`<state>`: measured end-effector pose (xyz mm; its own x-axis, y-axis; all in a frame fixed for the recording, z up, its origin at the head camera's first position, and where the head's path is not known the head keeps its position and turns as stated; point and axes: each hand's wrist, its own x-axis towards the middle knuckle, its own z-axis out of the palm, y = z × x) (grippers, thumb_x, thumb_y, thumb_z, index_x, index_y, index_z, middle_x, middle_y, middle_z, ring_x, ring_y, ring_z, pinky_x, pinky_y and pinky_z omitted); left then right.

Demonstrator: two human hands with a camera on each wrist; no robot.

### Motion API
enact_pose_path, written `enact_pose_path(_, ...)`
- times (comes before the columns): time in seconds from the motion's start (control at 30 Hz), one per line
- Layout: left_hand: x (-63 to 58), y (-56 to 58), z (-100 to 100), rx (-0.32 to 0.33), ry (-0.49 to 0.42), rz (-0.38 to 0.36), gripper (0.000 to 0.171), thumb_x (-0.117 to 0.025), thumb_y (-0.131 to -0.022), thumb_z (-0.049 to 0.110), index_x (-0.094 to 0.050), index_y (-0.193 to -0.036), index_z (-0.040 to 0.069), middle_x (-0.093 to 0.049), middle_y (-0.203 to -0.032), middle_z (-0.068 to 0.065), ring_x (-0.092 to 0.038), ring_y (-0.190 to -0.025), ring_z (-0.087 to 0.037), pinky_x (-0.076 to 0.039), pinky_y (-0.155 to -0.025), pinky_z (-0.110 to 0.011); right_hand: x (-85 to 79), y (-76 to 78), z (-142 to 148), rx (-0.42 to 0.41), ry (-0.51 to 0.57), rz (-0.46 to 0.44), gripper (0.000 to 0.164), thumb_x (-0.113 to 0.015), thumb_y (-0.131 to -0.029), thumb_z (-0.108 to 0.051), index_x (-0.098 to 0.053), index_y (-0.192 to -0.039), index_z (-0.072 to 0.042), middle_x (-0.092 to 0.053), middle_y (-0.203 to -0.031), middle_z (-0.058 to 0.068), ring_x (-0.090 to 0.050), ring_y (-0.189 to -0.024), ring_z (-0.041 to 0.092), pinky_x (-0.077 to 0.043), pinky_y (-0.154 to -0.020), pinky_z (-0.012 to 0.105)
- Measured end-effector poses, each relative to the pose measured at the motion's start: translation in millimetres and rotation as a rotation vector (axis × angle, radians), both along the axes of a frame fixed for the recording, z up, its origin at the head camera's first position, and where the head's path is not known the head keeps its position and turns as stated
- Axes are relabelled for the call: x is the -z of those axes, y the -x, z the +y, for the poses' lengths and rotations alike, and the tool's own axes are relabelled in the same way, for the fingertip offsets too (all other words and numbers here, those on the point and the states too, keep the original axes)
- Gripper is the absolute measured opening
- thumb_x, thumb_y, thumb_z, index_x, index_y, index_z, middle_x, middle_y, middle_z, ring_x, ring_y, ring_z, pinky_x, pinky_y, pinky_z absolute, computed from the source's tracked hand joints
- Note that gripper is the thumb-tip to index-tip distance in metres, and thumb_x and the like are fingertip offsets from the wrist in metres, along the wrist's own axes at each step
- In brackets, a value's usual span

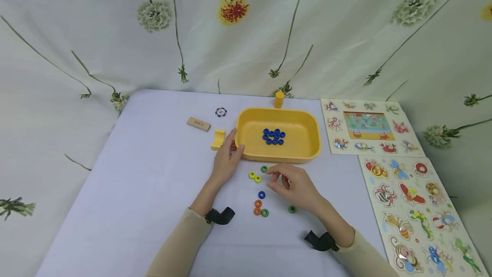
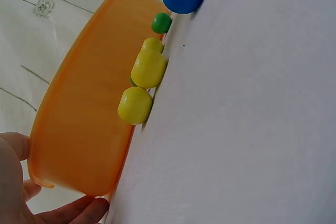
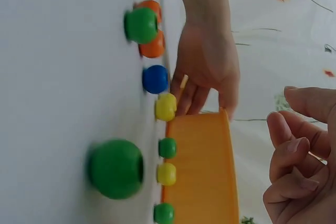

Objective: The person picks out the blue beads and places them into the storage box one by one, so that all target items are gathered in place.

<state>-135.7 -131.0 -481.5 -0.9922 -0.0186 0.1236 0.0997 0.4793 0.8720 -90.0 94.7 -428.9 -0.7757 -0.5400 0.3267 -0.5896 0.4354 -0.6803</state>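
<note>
My left hand (image 1: 226,161) holds the left end of a yellow plastic tray (image 1: 315,140), thumb at the rim and fingers along the outer wall. Inside the tray lies a cluster of blue beads (image 1: 275,136). Over the cloth in front of it, my right hand (image 1: 294,185) hovers with loosely bent fingers; the right wrist view shows nothing between them. Near that hand are a green bead (image 1: 264,169) and yellow beads (image 1: 257,179), one partly hidden by its fingers. Closer to me lie a blue bead (image 1: 262,194), orange beads (image 1: 258,203) and further green beads (image 1: 292,209).
Left of the tray are a yellow curved block (image 1: 218,139), a wooden block (image 1: 198,124) and a round black-and-white chip (image 1: 221,112). Behind it stands a yellow cylinder (image 1: 279,99). Two picture puzzle boards (image 1: 334,116) lie along the right side.
</note>
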Motion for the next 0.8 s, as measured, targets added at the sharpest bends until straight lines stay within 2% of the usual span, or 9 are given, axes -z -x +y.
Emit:
enact_pose_path(0.13, 0.5, -0.5, -0.6, -0.005, 0.008, -0.007, 0.057, -0.044, -0.089, 0.045, -0.021, -0.140, 0.032, -0.053, -0.119, -0.009, -0.053, -0.098, -0.018, -0.045, -0.078, -0.038, 10.5, -1.3, -5.9, -0.010, -0.061, -0.026, 0.021, -0.067, -0.078, -0.025, -0.062, -0.098, -0.018, -0.052, -0.076, -0.017, -0.038, -0.050, 0.001, -0.031, -0.045, 0.015)
enact_pose_path(0.27, 0.0, -0.4, -0.8, -0.005, 0.011, -0.011, 0.057, -0.043, -0.089, 0.046, -0.020, -0.140, 0.033, -0.053, -0.119, -0.008, -0.052, -0.099, -0.018, -0.045, -0.078, -0.038, 25.0, -2.2, -9.3, -0.029, -0.182, -0.061, 0.025, -0.068, -0.077, -0.028, -0.062, -0.100, -0.019, -0.052, -0.077, -0.016, -0.037, -0.053, -0.001, -0.033, -0.049, 0.016)
enact_pose_path(0.47, -1.5, -0.8, -0.8, -0.004, 0.011, -0.009, 0.057, -0.044, -0.089, 0.044, -0.020, -0.140, 0.033, -0.053, -0.119, -0.009, -0.053, -0.099, -0.019, -0.045, -0.078, -0.038, 42.3, -3.7, -13.5, -0.090, -0.330, -0.091, 0.024, -0.067, -0.077, -0.030, -0.063, -0.099, -0.024, -0.053, -0.079, -0.014, -0.044, -0.066, 0.002, -0.037, -0.059, 0.018)
enact_pose_path(0.67, -2.4, -1.6, -1.2, -0.015, 0.010, -0.010, 0.057, -0.044, -0.089, 0.045, -0.021, -0.140, 0.033, -0.054, -0.117, -0.009, -0.053, -0.098, -0.018, -0.045, -0.077, -0.037, 47.5, -3.2, -15.2, -0.084, -0.347, -0.063, 0.018, -0.067, -0.077, -0.029, -0.062, -0.094, -0.025, -0.051, -0.078, -0.014, -0.045, -0.071, 0.002, -0.038, -0.062, 0.019)
enact_pose_path(0.8, -1.6, -1.9, -0.8, -0.008, 0.003, -0.014, 0.057, -0.044, -0.089, 0.044, -0.020, -0.140, 0.033, -0.053, -0.118, -0.009, -0.053, -0.098, -0.018, -0.045, -0.078, -0.038, 33.6, -1.2, -11.0, -0.055, -0.279, -0.051, 0.019, -0.068, -0.077, -0.028, -0.062, -0.094, -0.025, -0.051, -0.078, -0.015, -0.044, -0.065, 0.000, -0.038, -0.057, 0.017)
